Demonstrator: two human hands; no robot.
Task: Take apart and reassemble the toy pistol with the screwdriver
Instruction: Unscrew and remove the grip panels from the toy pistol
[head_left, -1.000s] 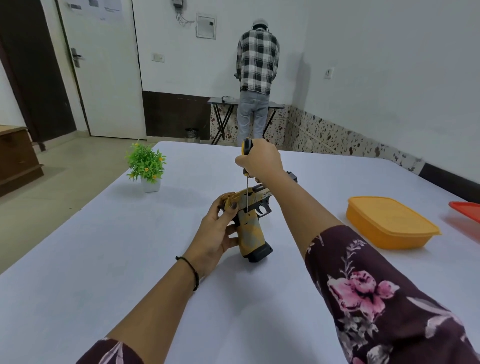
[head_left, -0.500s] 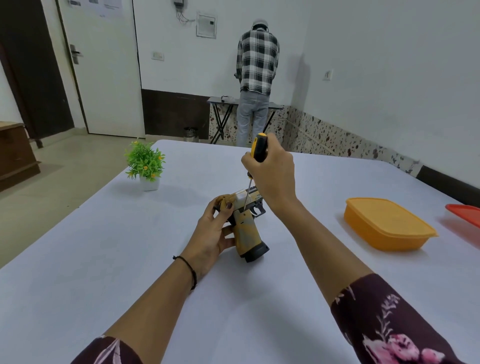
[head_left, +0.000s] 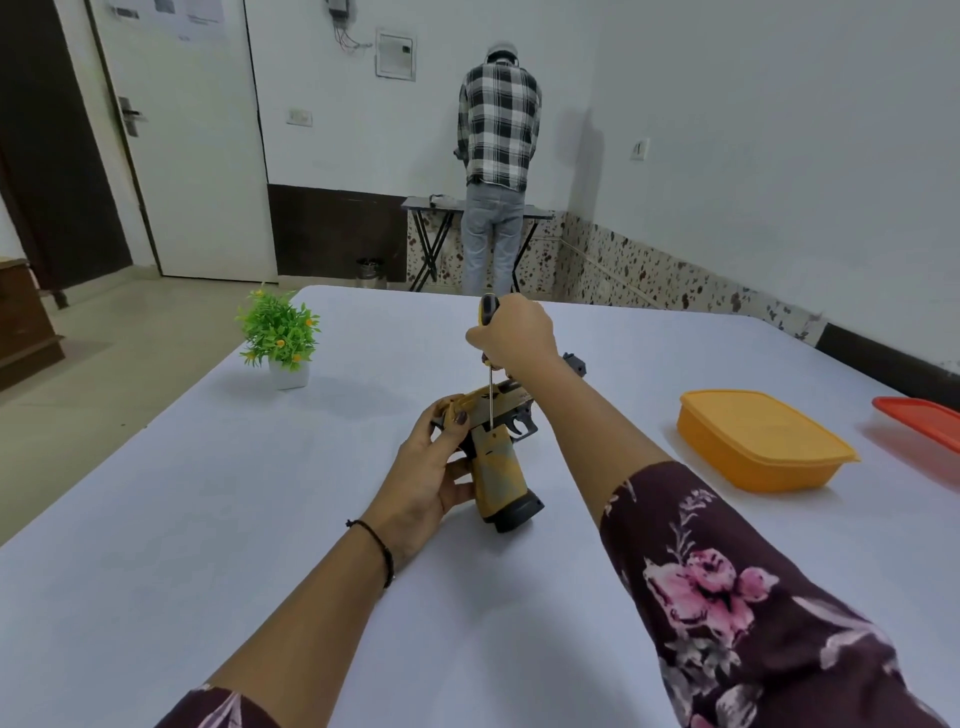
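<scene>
A yellow and grey toy pistol (head_left: 497, 467) lies on its side on the white table (head_left: 208, 519), grip toward me, black base at the near end. My left hand (head_left: 431, 467) clasps the back of the pistol, thumb on its rear. Above it, my right hand (head_left: 514, 332) is closed around the yellow and black handle of a screwdriver (head_left: 490, 395). The thin shaft stands upright, its tip pressed on the pistol's side just above the grip. My right forearm hides most of the barrel.
An orange lidded box (head_left: 758, 441) sits to the right, a red lid (head_left: 919, 421) beyond it at the table's edge. A small potted plant (head_left: 280, 338) stands at the far left. A person in a checked shirt (head_left: 498, 156) stands at a far folding table, back turned.
My right hand has swung the screwdriver from a tilt to upright, and the tip has settled lower on the pistol's side. My left hand has kept its hold.
</scene>
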